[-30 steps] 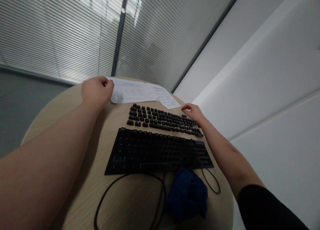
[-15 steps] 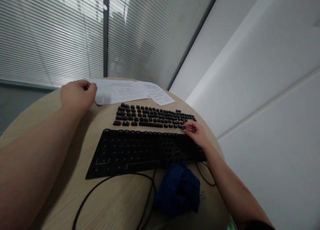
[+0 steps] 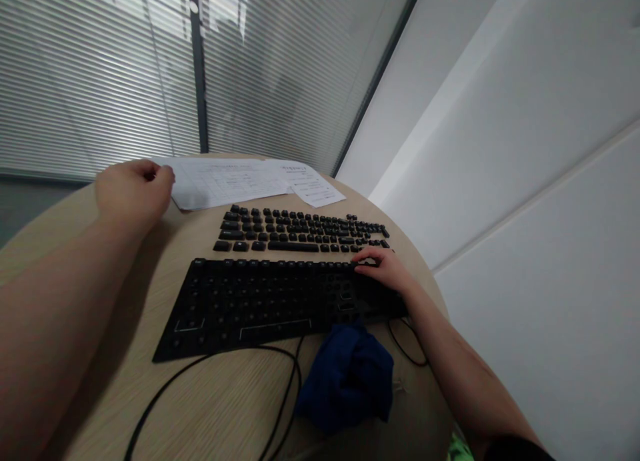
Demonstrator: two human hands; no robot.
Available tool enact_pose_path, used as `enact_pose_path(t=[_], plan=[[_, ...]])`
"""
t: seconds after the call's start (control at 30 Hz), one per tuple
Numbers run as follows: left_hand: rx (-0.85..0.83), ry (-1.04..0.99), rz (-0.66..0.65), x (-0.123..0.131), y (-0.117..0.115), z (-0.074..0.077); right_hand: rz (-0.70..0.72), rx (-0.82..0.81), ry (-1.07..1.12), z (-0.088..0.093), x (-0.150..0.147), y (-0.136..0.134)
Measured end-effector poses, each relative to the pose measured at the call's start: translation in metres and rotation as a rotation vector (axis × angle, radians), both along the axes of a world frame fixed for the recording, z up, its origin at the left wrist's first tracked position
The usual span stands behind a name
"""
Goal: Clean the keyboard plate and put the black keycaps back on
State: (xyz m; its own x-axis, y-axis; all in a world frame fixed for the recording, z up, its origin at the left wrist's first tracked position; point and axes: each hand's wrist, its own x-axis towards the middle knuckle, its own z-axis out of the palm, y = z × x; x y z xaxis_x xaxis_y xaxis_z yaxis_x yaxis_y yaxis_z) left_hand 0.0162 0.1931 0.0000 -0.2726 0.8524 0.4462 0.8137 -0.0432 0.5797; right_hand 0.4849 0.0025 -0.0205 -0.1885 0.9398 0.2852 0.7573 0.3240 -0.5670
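Observation:
A black keyboard base (image 3: 240, 307) lies across the table, with a top row of keycaps (image 3: 265, 263) on it and bare key posts below. My right hand (image 3: 383, 269) is at its upper right, thumb and forefinger pinched around a small black keycap at the end of that row; the fingers partly hide it. Behind the base, loose black keycaps (image 3: 293, 246) are laid out in keyboard order. My left hand (image 3: 135, 189) is curled closed beside the left edge of the printed papers (image 3: 220, 182); whatever its fingers may hold is hidden.
A crumpled blue cloth (image 3: 347, 377) sits against the keyboard's near edge. A black cable (image 3: 165, 387) loops over the front of the round wooden table (image 3: 210, 421). Glass with blinds (image 3: 100, 81) stands behind, and a white wall (image 3: 525, 201) rises at the right.
My right hand has moved from the near edge of the loose keycaps down to the base's top row. The view has shifted slightly right; my left hand stays by the papers.

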Motion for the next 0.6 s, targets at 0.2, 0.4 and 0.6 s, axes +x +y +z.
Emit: enact_pose_path(t=[0.2, 0.4, 0.6], plan=[[0.052, -0.023, 0.052, 0.0021, -0.0005, 0.0003, 0.007, 0.004, 0.004, 0.0025, 0.0011, -0.0012], [0.041, -0.010, 0.061, 0.0029, -0.0021, 0.0013, 0.061, 0.041, -0.021, 0.0038, 0.0010, -0.0014], [0.039, -0.019, 0.059, 0.0034, -0.0016, 0.0012, 0.094, 0.042, -0.061, 0.0102, -0.0026, -0.0016]])
